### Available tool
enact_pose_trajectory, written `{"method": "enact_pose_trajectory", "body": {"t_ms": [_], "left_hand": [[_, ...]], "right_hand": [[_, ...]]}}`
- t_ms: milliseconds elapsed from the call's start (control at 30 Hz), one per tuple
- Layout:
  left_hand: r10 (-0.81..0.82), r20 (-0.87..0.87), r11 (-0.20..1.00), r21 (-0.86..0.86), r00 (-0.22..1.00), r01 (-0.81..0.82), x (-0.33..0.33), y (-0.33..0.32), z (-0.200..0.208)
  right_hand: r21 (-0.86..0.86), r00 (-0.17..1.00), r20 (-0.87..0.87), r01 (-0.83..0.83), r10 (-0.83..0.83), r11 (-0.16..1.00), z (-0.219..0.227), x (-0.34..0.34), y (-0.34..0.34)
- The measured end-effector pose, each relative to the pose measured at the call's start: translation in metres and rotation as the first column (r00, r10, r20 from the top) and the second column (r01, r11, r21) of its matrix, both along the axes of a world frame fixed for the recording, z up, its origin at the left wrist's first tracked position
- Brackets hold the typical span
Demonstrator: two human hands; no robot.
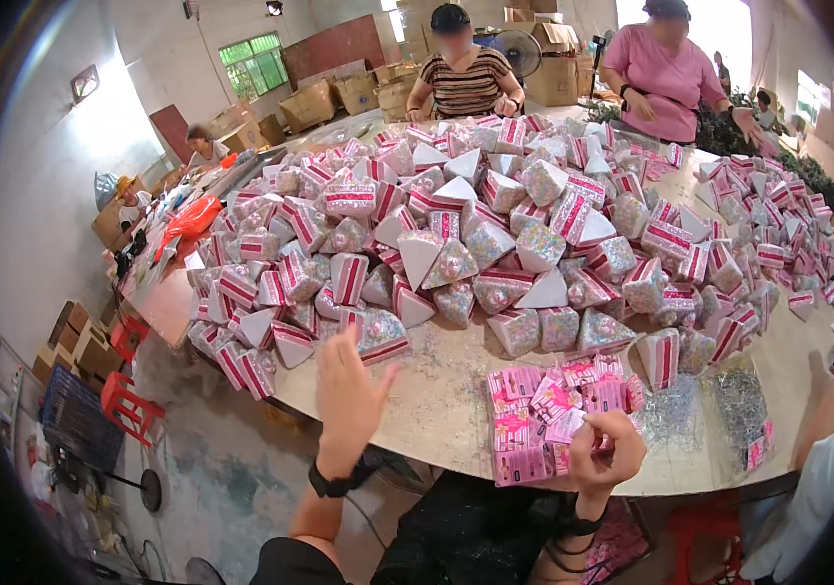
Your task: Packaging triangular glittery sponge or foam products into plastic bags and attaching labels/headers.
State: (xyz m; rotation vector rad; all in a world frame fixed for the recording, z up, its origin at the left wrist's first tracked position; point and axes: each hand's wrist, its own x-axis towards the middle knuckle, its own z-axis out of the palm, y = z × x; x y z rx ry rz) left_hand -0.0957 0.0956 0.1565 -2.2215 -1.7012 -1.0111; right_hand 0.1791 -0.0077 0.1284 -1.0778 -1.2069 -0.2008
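Note:
My left hand [347,390] is raised at the table's near edge, its fingers stretched out and thumb apart. Just beyond its fingertips lies a toy cake slice [378,336] with glittery white sides and a pink stripe; whether they touch is hard to tell. My right hand [608,452] pinches a small white-and-pink card tag [564,427] between thumb and fingers. Below it lies a stack of pink printed card tags [519,429] by the front edge. A large heap of similar cake slices [456,244] covers the middle of the table.
Two people [456,73] stand across the table, one in a pink shirt [665,73]. A co-worker's arm [831,400] reaches in at the right. More slices [777,214] lie at the far right. A red stool [129,405] stands on the floor at left.

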Motion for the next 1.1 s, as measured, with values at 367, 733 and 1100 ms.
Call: {"method": "enact_pose_trajectory", "body": {"t_ms": [367, 733, 1100], "left_hand": [[-0.005, -0.054, 0.949, -0.315, 0.999, -0.012, -0.006, 0.041, -0.016], [-0.305, 0.699, 0.794, -0.189, 0.647, 0.578, 0.047, -0.041, 0.046], [-0.629, 0.709, 0.672, 0.289, 0.319, 0.682, 0.153, -0.068, 0.008]], "right_hand": [[0.054, 1.000, -0.005, -0.020, 0.020, 0.998, 0.007, 0.012, -0.017], [0.061, 0.983, -0.075, -0.162, 0.167, 0.985, 0.017, 0.008, -0.010], [0.012, 0.959, -0.263, -0.104, 0.104, 0.994, 0.034, -0.008, -0.032]]}}
